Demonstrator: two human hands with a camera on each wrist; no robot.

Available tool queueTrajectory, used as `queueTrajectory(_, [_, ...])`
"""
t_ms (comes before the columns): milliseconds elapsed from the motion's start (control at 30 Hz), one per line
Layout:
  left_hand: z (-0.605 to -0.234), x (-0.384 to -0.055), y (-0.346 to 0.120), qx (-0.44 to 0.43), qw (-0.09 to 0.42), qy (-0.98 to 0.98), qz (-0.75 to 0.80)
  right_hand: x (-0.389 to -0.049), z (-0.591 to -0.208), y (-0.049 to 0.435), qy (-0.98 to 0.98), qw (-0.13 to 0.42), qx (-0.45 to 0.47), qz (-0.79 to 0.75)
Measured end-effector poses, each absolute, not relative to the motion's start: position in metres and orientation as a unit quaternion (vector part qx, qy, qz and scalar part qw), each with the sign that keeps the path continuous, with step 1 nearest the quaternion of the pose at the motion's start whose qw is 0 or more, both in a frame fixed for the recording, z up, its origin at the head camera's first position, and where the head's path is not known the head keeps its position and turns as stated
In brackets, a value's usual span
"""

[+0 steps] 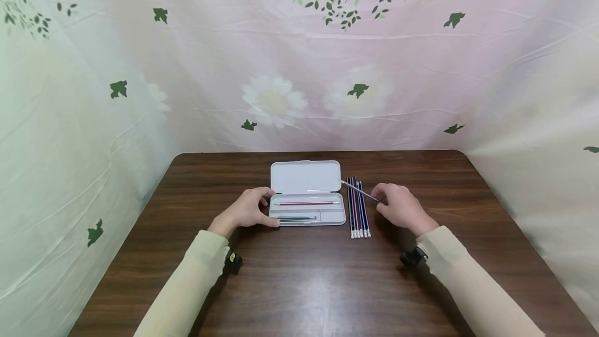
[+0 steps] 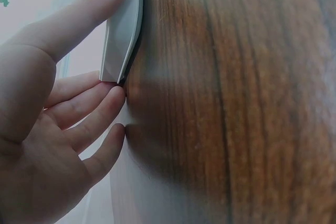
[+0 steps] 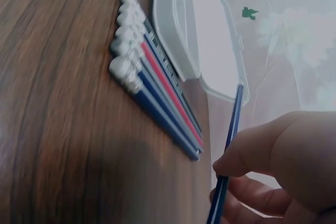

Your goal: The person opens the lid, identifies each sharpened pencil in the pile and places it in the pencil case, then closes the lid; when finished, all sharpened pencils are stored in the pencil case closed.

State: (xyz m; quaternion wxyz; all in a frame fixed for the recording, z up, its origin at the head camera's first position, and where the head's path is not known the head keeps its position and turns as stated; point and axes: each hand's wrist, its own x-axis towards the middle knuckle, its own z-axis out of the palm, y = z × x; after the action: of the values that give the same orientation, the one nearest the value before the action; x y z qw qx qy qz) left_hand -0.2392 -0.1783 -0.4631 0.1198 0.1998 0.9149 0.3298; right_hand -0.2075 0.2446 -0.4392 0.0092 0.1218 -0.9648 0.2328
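Pale lettering shows along a dark pencil (image 3: pixel 158 50) in the row of pencils (image 1: pixel 359 215), too blurred to read. The row lies on the surface (image 1: pixel 299 269), just right of the open white case (image 1: pixel 305 178). The right hand (image 1: pixel 400 207) pinches a blue pencil (image 1: pixel 361 192) above the row; the left hand (image 1: pixel 248 208) holds the case's left end, thumb along its front. A red pencil (image 1: pixel 306 203) lies in the back compartment.

Dark wood-grain table (image 1: pixel 299 259), open white case (image 1: pixel 305 177), pencils (image 1: pixel 359 217) alongside
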Motion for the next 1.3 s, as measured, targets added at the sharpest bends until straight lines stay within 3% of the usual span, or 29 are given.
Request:
queueTrajectory(533, [-0.463,-0.238,-0.179,0.197,0.119,0.916,0.33,-0.215,-0.439,0.185,-0.947,0.045,0.233,0.218])
queueTrajectory(1300, [-0.464,-0.238,-0.179,0.192,0.117,0.916,0.334,-0.229,-0.449,0.104,-0.931,0.0,0.307,0.195])
